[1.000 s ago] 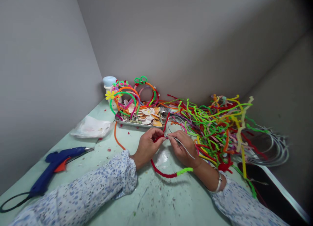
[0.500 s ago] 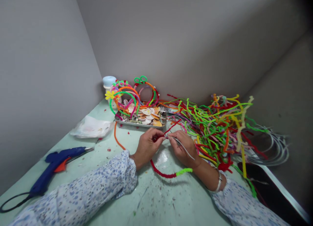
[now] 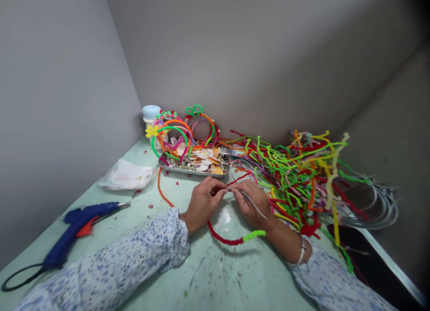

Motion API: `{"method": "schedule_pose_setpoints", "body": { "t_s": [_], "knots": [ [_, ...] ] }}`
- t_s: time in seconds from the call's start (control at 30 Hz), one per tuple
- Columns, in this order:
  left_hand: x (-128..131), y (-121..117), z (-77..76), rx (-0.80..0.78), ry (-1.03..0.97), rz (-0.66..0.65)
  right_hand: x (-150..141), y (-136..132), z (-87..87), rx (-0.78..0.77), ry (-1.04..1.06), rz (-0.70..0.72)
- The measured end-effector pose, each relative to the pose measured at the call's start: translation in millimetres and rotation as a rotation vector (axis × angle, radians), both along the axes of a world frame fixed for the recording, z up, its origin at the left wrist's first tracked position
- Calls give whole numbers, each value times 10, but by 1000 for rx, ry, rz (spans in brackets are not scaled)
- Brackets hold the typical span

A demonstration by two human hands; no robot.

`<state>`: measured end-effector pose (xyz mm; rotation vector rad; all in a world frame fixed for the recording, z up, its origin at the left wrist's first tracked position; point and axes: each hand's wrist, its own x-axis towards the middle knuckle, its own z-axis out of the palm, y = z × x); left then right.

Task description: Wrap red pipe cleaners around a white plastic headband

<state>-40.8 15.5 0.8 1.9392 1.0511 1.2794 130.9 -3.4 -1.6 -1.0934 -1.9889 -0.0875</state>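
Observation:
Both of my hands meet near the middle of the table, fingertips pinched close together. Between the fingers of my left hand (image 3: 205, 201) is a red pipe cleaner (image 3: 225, 242), whose curved length hangs below the palm and ends in a bright green section (image 3: 254, 235). A loose red end (image 3: 241, 177) sticks out up and to the right past the fingertips. My right hand (image 3: 253, 203) pinches a thin grey wire (image 3: 254, 205) where it meets the red pipe cleaner. The exact joint is partly covered by my fingertips.
A metal tray (image 3: 191, 172) of seashells stands behind my hands, with colourful pipe-cleaner headbands (image 3: 173, 125) on it. To the right lies a tangled pipe-cleaner heap (image 3: 289, 172) beside coiled wire (image 3: 386, 212). A blue glue gun (image 3: 72, 230) and a white plastic bag (image 3: 127, 175) are on the left.
The loose red end has swung down and away, now lying lower beyond my right fingers. My fingertips have closed in slightly over the joint of wire and pipe cleaner.

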Motion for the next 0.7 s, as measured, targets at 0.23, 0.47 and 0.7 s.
{"method": "schedule_pose_setpoints", "body": {
  "t_s": [0.23, 0.47, 0.7],
  "knots": [
    [-3, 1, 0, -25, 38, -17, 6, 10, -17, 9, -9, 6],
    [-9, -15, 51, -22, 79, -28, -14, 8, -8, 40, 15, -10],
    [3, -20, 30, -18, 67, -25, -13, 24, -24, 36, 26, 16]
  ]
}}
